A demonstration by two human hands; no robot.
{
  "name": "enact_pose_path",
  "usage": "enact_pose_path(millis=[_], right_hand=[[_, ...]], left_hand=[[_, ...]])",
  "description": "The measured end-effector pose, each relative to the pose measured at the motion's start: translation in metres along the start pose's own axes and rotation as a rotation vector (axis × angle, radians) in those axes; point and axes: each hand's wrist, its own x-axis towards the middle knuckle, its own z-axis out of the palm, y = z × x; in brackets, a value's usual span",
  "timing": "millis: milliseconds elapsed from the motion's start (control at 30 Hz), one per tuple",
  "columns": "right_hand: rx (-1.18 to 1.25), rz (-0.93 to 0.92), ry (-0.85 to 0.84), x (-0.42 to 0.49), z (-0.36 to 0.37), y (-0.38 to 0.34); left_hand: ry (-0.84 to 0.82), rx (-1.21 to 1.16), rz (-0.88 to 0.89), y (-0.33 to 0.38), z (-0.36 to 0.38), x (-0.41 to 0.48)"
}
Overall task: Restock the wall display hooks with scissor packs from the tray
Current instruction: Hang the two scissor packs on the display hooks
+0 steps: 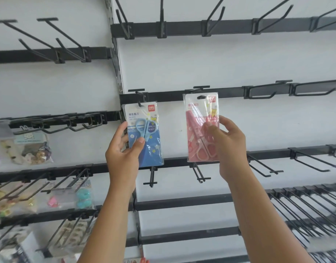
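A blue scissor pack (144, 133) hangs with its top hole on a black wall hook (137, 92); my left hand (123, 149) grips its lower left side, thumb on the front. More packs seem stacked behind it. A pink scissor pack (200, 128) is held up by my right hand (227, 143), its hang hole at the tip of the neighbouring hook (200, 88). Whether the pink pack is threaded on that hook I cannot tell. The tray is not in view.
Black rails (182, 203) with several bare hooks cover the white wall above, below and to the right. At the left, bags of small toys and trinkets (32, 147) hang on hooks. Two short hooks (200, 175) jut out just below the packs.
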Motion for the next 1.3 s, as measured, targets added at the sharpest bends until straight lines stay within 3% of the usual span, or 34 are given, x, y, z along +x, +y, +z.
enact_pose_path(millis=[567, 933, 1300], right_hand=[[-0.18, 0.098, -0.047, 0.008, -0.007, 0.013], [-0.144, 0.005, 0.06, -0.032, -0.023, 0.006], [-0.131, 0.04, -0.102, -0.098, -0.013, 0.027]], left_hand=[[-0.004, 0.034, -0.008, 0.0, -0.005, -0.007], [0.058, 0.079, -0.089, 0.001, -0.022, -0.044], [0.084, 0.162, -0.178, 0.005, -0.055, -0.106]])
